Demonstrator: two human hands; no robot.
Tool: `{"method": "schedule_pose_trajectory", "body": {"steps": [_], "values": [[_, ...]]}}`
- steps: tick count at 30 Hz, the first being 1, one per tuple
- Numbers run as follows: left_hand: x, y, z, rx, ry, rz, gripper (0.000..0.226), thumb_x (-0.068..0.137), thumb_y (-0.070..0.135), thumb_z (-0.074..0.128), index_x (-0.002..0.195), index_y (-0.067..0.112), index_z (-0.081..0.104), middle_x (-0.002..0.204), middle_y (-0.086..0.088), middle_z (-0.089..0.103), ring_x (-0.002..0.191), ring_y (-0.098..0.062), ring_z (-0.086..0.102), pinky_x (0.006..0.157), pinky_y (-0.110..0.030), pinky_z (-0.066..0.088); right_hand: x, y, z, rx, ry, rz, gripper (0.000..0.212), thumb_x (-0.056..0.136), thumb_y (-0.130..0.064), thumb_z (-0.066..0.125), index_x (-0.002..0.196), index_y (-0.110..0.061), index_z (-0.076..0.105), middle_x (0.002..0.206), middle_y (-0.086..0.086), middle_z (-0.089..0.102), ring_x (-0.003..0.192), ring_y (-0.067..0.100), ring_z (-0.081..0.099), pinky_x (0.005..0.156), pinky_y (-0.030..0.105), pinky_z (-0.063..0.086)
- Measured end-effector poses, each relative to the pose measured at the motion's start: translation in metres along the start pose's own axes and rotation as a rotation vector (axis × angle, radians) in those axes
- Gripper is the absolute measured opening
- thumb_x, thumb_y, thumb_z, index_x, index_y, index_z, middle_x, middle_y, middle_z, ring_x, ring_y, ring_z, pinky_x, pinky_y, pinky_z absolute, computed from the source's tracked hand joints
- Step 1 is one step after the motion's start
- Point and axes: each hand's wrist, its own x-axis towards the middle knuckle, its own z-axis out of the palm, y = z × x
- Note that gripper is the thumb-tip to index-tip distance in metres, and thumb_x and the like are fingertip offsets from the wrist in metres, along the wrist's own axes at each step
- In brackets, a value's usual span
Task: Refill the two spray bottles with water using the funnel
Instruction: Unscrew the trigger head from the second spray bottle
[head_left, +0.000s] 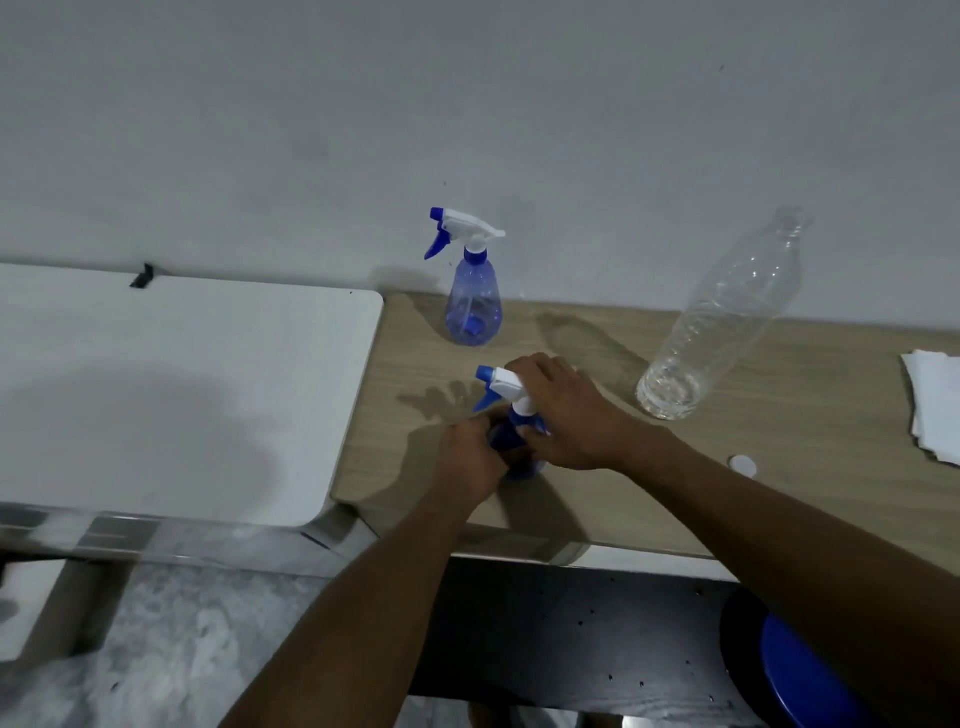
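Two blue spray bottles with white-and-blue trigger heads stand on the wooden table (779, 395). The far spray bottle (472, 301) stands alone by the wall. The near spray bottle (506, 410) is held by both hands. My left hand (470, 452) wraps its blue body. My right hand (566, 410) grips the neck and trigger head from the right. A clear plastic water bottle (722, 322) stands uncapped at the right, with a little water at its bottom. Its white cap (742, 464) lies on the table. No funnel is in view.
A white table (156, 395) adjoins the wooden one on the left. Folded white paper (935, 405) lies at the right edge. A blue round stool (800, 670) sits below at the lower right. The wall runs right behind both tables.
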Motion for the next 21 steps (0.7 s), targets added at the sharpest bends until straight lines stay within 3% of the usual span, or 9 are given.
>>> {"method": "schedule_pose_trajectory", "body": {"steps": [2,3,6,8,12,16,18,21], "values": [[0.001,0.0,0.001,0.023,-0.009,-0.033,0.032,0.088,0.025,0.071,0.119,0.018,0.065,0.093,0.002,0.064,0.088,-0.014,0.061,0.077,-0.023,0.04,0.001,0.0,-0.004,-0.166,0.014,0.011,0.062,0.086,-0.062,0.055,0.129,-0.02,0.043,0.116,0.003,0.059,0.1,0.025,0.053,0.087,0.044,0.044],[0.002,-0.001,0.001,0.032,-0.01,-0.069,0.033,0.084,0.026,0.075,0.115,0.016,0.066,0.093,0.001,0.066,0.088,-0.015,0.062,0.075,-0.024,0.041,0.003,-0.002,-0.006,-0.214,0.014,0.017,0.061,0.087,-0.063,0.051,0.127,-0.018,0.045,0.113,0.004,0.062,0.098,0.027,0.055,0.087,0.044,0.043],[0.005,-0.002,-0.001,0.059,-0.032,-0.053,0.049,0.078,0.034,0.081,0.122,0.019,0.064,0.1,-0.007,0.07,0.093,-0.02,0.065,0.077,-0.026,0.045,0.008,-0.005,-0.005,-0.102,-0.027,0.0,0.044,0.092,-0.042,0.061,0.125,-0.017,0.046,0.114,0.004,0.061,0.103,0.029,0.052,0.089,0.045,0.041],[0.003,-0.002,-0.004,0.055,-0.05,-0.006,0.055,0.079,0.038,0.08,0.129,0.025,0.061,0.101,-0.006,0.07,0.094,-0.019,0.065,0.079,-0.027,0.047,0.008,-0.002,-0.009,-0.021,-0.082,-0.014,0.045,0.089,-0.035,0.065,0.127,-0.019,0.044,0.119,0.001,0.056,0.108,0.027,0.049,0.091,0.046,0.041],[0.002,-0.008,-0.005,0.025,-0.067,0.006,0.053,0.079,0.037,0.082,0.126,0.027,0.061,0.087,0.002,0.065,0.083,-0.016,0.065,0.061,-0.012,0.039,0.005,-0.003,-0.01,-0.166,-0.018,-0.024,0.055,0.089,-0.056,0.06,0.126,-0.019,0.044,0.113,0.001,0.06,0.099,0.024,0.053,0.087,0.044,0.043],[0.001,-0.009,-0.009,0.045,-0.096,0.038,0.062,0.078,0.046,0.081,0.134,0.033,0.056,0.101,0.005,0.067,0.093,-0.011,0.062,0.066,-0.01,0.036,0.002,-0.008,-0.003,-0.072,-0.007,-0.022,0.044,0.09,-0.036,0.064,0.124,-0.016,0.045,0.114,0.004,0.059,0.101,0.028,0.052,0.086,0.045,0.042],[0.0,-0.008,-0.011,0.017,-0.11,0.04,0.063,0.078,0.045,0.081,0.135,0.033,0.056,0.1,0.011,0.061,0.093,-0.006,0.056,0.063,-0.007,0.034,0.001,-0.005,-0.007,-0.039,-0.03,-0.03,0.051,0.085,-0.034,0.066,0.128,-0.017,0.044,0.12,0.003,0.055,0.104,0.026,0.05,0.088,0.046,0.042],[0.0,-0.007,-0.01,0.044,-0.127,0.042,0.059,0.083,0.041,0.078,0.136,0.031,0.054,0.093,0.013,0.058,0.089,-0.007,0.057,0.06,-0.009,0.034,0.0,-0.005,-0.007,-0.185,0.022,-0.025,0.058,0.086,-0.056,0.06,0.127,-0.019,0.044,0.111,0.001,0.062,0.096,0.024,0.054,0.086,0.044,0.043]]}}
